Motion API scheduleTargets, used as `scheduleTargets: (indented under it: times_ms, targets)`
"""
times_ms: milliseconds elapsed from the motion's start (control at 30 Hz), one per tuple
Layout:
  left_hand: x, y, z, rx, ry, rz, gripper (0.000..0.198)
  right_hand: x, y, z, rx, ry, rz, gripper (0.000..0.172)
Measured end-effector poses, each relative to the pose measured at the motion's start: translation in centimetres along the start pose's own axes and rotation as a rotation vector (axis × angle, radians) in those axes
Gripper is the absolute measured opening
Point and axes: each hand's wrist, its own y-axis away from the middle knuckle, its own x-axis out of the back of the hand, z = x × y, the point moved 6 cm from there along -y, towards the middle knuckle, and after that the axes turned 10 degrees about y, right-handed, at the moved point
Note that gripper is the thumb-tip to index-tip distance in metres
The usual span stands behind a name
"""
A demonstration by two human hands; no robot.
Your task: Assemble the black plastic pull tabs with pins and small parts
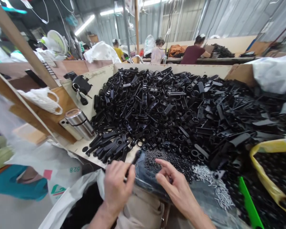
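Note:
My left hand [116,184] is closed around a long black plastic part [134,161] that sticks up past my fingers toward the heap. My right hand [175,184] hovers beside it with fingers loosely curled and pinched, just over a patch of small black pieces [166,159] and silver pins [208,176]; what it pinches, if anything, is too small to make out. A large heap of black plastic parts [181,108] fills the workbench in front of both hands.
A steel flask [79,123] lies at the bench's left edge, near white rope [41,98] and a black pouch with keys [79,86]. A yellow bag of black parts [274,165] and a green strip [249,205] sit right. People work at a far bench [193,52].

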Motion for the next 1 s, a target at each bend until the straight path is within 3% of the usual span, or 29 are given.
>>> scheduleTargets:
  times_ms: [100,233,333,433,567,633,700,767,833,900,1000]
  targets:
    - [1.5,-2.1,-4.1,0.024,-0.129,0.143,0.021,0.8,-3.0,-1.9,0.119,0.344,0.026,0.03]
    - [1.0,-3.8,-6.9,0.066,-0.244,0.229,0.018,0.5,-8.6,-4.5,0.213,0.63,0.08,0.026]
    - [0.0,-4.1,-7.3,0.102,-0.28,0.238,0.016,-0.7,-12.7,-5.8,0.256,0.755,0.072,0.034]
    - [-0.2,-3.8,-7.6,0.13,-0.264,0.239,0.016,-1.5,-15.4,-6.1,0.276,0.846,0.049,0.026]
    - [1.1,-2.8,-7.5,0.17,-0.189,0.297,0.024,-0.8,-16.2,-5.7,0.332,0.862,0.028,0.017]
    - [1.5,-1.9,-7.0,0.265,0.085,0.306,0.027,0.4,-15.4,-5.4,0.361,0.836,0.032,0.017]
    - [0.0,-0.8,-6.4,0.538,0.583,0.175,0.029,1.8,-13.4,-5.2,0.383,0.798,0.044,0.019]
    - [-3.6,1.3,-4.1,0.981,1.124,-0.166,0.041,2.9,-10.2,-5.0,0.411,0.753,0.044,0.019]
    - [-6.2,3.5,0.3,1.321,1.56,-0.562,0.061,3.2,-6.1,-5.1,0.452,0.674,-0.004,0.016]
    - [-7.2,4.8,4.0,1.43,1.828,-0.849,0.075,2.7,-1.7,-5.2,0.498,0.439,-0.162,0.019]
    - [-8.2,6.6,6.1,1.4,1.886,-1.023,0.061,2.5,3.0,-4.1,0.336,0.327,-0.331,0.029]
